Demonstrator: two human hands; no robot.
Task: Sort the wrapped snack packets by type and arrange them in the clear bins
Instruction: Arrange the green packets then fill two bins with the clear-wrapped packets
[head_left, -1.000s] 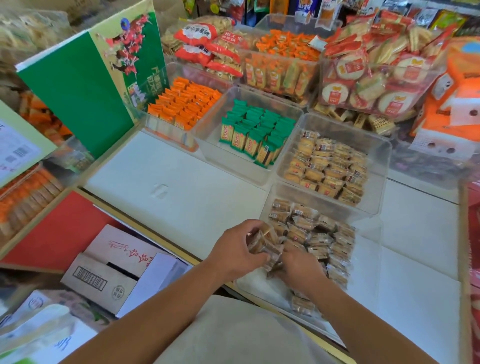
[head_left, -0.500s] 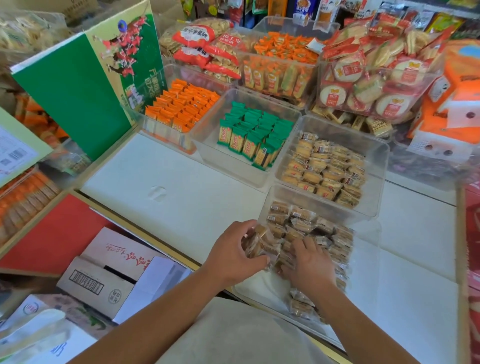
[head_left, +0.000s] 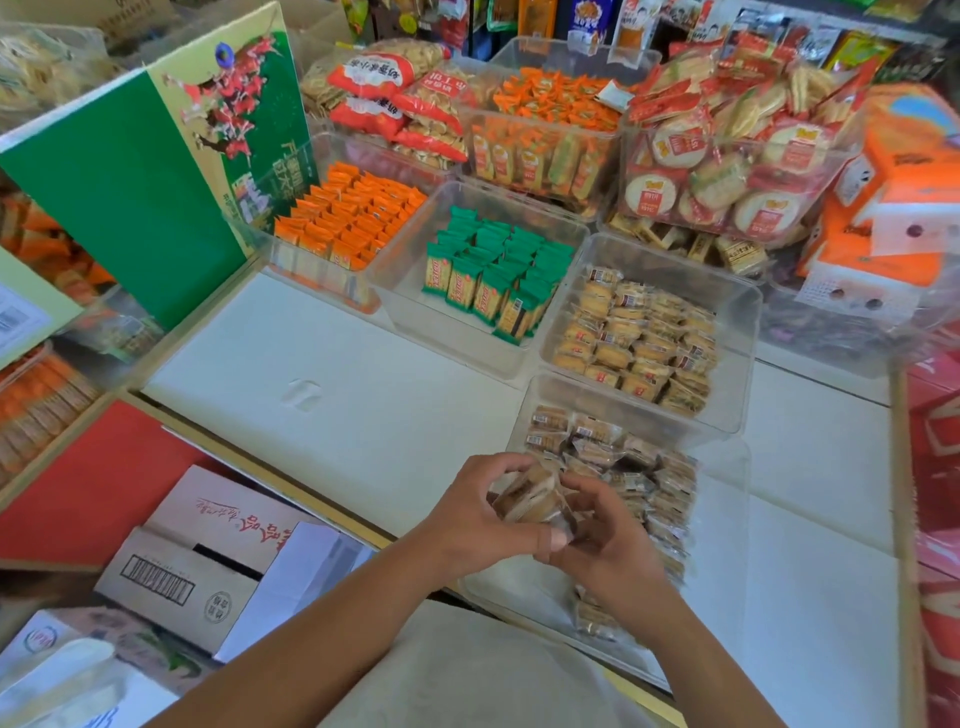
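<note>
The fingers (head_left: 491, 467) of the left hand (head_left: 467, 519) are curled over the top of a small stack of brown packets (head_left: 527, 496), with the thumb pressed against its near end. The fingers (head_left: 597, 491) of the right hand (head_left: 613, 551) are curled and pinch the far side of the same stack. The stack is held just above the near left part of the nearest clear bin (head_left: 740, 519).

Change: 0.5 s ago the right fingers lay straight on the packed rows (head_left: 639, 478) inside the bin, pressing them. They have since returned to the stack. The left hand has kept its grip throughout.

Meaning, as a judgement: 1 batch has been seated, and the next packet is being separated for placement. The near left floor of the bin is bare, so filling is incomplete. The 3 bins beyond hold tan packets (head_left: 634, 338), green packets (head_left: 493, 270) and orange packets (head_left: 348, 218), and appear sorted.
</note>
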